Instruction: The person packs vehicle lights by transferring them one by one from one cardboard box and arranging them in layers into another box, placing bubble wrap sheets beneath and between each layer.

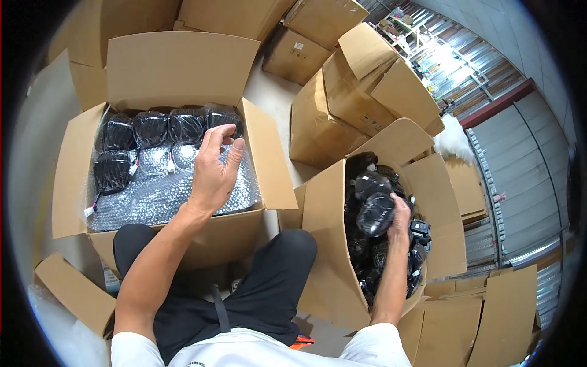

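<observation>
"White shirt (244, 353) and dark trousers (263, 309) fill the foreground, the person's knees spread before two open boxes. What do the hands hold?"

"Right hand (400, 217) grips a black bagged piece (375, 214), its fingers clamped on the right side of the clear plastic."

"Where exactly is that piece?"

"At the mouth of the right box (330, 263), over a jumble of similar dark pieces (378, 252). Whether it touches them, I cannot tell."

"And the left hand (215, 165)?"

"It hovers, apparently empty, over the left box (267, 153), fingers slightly bent and close together, thumb standing apart."

"What fills that box?"

"Bubble wrap (165, 191) covers much of it. Four black wrapped parts (151, 128) line the far side, with one more just in front at the left. Cables ending in white plugs (90, 211) lie on the wrap."

"The surroundings?"

"Brown cartons (342, 104) stand beyond both boxes, and a grey metal wall (526, 177) rises at right. Something orange (302, 341), mostly hidden, shows beside the trousers."
</observation>
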{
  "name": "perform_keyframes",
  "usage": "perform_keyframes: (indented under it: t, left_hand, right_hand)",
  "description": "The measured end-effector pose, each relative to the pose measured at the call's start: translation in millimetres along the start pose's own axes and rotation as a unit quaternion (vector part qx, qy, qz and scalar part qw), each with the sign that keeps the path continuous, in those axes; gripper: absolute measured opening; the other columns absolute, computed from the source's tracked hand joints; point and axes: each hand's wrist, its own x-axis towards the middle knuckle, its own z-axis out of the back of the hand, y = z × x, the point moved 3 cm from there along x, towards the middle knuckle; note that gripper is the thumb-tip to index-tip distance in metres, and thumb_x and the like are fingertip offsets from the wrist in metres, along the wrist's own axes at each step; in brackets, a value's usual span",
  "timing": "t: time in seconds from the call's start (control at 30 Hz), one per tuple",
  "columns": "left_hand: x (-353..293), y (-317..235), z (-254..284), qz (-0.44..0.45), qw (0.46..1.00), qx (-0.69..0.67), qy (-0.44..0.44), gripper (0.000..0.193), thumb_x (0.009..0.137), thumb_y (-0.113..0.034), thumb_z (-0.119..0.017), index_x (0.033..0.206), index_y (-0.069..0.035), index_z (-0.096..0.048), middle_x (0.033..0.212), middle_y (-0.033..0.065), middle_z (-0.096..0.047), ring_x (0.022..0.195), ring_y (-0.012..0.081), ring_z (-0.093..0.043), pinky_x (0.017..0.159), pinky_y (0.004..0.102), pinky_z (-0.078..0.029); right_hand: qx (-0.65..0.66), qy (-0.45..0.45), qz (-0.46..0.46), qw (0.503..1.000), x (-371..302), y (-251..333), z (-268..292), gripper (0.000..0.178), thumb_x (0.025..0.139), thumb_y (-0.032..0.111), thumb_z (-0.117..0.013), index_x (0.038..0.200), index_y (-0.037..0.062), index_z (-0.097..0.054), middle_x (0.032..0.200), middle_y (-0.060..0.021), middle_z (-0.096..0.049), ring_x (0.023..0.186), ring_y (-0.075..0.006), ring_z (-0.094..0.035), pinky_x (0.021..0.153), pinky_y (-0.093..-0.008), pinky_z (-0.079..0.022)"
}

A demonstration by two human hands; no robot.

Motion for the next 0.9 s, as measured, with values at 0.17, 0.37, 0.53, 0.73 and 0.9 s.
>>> perform_keyframes:
  t: [0.17, 0.37, 0.53, 0.73, 0.9]
  left_hand:
    - [-6, -6, -7, 0.027, 0.998, -0.029, 0.039, 0.048, 0.101, -0.038, -0.060, 0.123, 0.004, -0.058, 0.116, 0.0175, -0.061, 0.101, 0.0273, -0.063, 0.086, 0.0383, -0.052]
    - [-20, -7, -33, 0.217, 0.894, -0.299, 0.254, 0.078, 0.095, -0.055, -0.064, 0.141, 0.007, -0.050, 0.137, 0.0195, -0.059, 0.127, 0.0256, -0.056, 0.109, 0.0355, -0.042]
    - [-18, 0, -24, 0.359, 0.742, -0.559, 0.093, 0.046, 0.092, -0.033, -0.075, 0.123, -0.001, -0.062, 0.115, 0.0087, -0.069, 0.100, 0.0165, -0.069, 0.084, 0.0362, -0.058]
    - [-3, 44, -6, 0.361, 0.780, -0.482, -0.171, 0.033, 0.093, -0.032, -0.075, 0.107, -0.003, -0.068, 0.097, 0.0058, -0.072, 0.079, 0.0119, -0.068, 0.067, 0.0278, -0.056]
    - [21, 52, 22, 0.313, 0.769, -0.466, -0.305, 0.042, 0.094, -0.036, -0.072, 0.114, 0.001, -0.067, 0.095, 0.0057, -0.071, 0.085, 0.0156, -0.064, 0.079, 0.0322, -0.051]
  right_hand:
    - [0.151, 0.093, -0.007, 0.984, -34, 80, -20, 0.022, 0.096, 0.023, -0.063, 0.099, 0.0012, -0.066, 0.090, -0.0135, -0.072, 0.067, -0.0241, -0.072, 0.058, -0.0388, -0.061]
    - [0.068, 0.220, 0.121, 0.966, -101, 107, -175, 0.021, 0.095, 0.022, -0.066, 0.100, 0.0016, -0.066, 0.089, -0.0035, -0.067, 0.081, -0.0122, -0.065, 0.074, -0.0267, -0.054]
    - [0.027, 0.321, 0.042, 0.946, -111, 36, -292, 0.022, 0.099, 0.025, -0.061, 0.101, 0.0040, -0.068, 0.090, -0.0030, -0.068, 0.080, -0.0138, -0.065, 0.075, -0.0313, -0.055]
    - [0.265, 0.239, -0.084, 0.930, -107, 13, -372, 0.042, 0.104, 0.041, -0.052, 0.109, 0.0004, -0.064, 0.104, -0.0098, -0.070, 0.092, -0.0225, -0.069, 0.084, -0.0375, -0.058]
    - [0.181, 0.364, 0.097, 0.909, -163, 16, -386, 0.073, 0.100, 0.057, -0.052, 0.135, -0.0076, -0.053, 0.129, -0.0139, -0.064, 0.113, -0.0239, -0.065, 0.102, -0.0404, -0.050]
